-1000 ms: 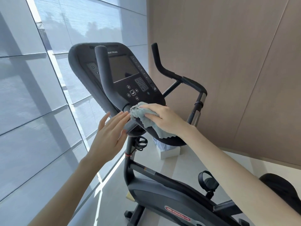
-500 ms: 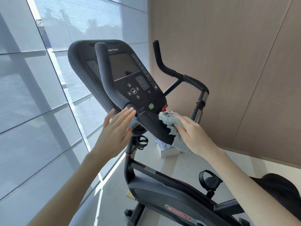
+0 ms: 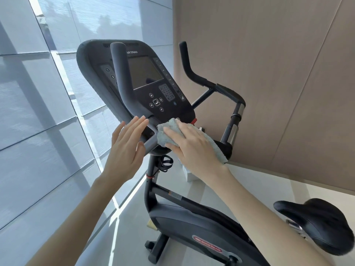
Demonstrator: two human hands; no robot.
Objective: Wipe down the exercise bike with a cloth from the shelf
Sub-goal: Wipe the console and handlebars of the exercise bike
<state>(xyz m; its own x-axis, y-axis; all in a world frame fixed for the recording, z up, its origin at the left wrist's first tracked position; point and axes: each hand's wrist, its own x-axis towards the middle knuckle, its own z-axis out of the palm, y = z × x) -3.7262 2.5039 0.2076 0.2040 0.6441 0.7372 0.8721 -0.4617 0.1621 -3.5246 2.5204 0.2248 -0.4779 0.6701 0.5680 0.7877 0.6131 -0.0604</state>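
right hand [image 3: 194,144] grasping the cloth [image 3: 169,133] has swept back from the console's [image 3: 153,83] right edge to its base; left hand [image 3: 126,148] released, flat against the handlebar [image 3: 123,89]. wiping continues.

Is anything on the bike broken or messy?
Nothing stands out. The right hand presses the grey cloth on the console's lower edge, the left hand rests flat by the handlebar, and the seat looks whole. No spills show.

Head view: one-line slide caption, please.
Right hand presses a grey cloth below the bike console; left hand open alongside.
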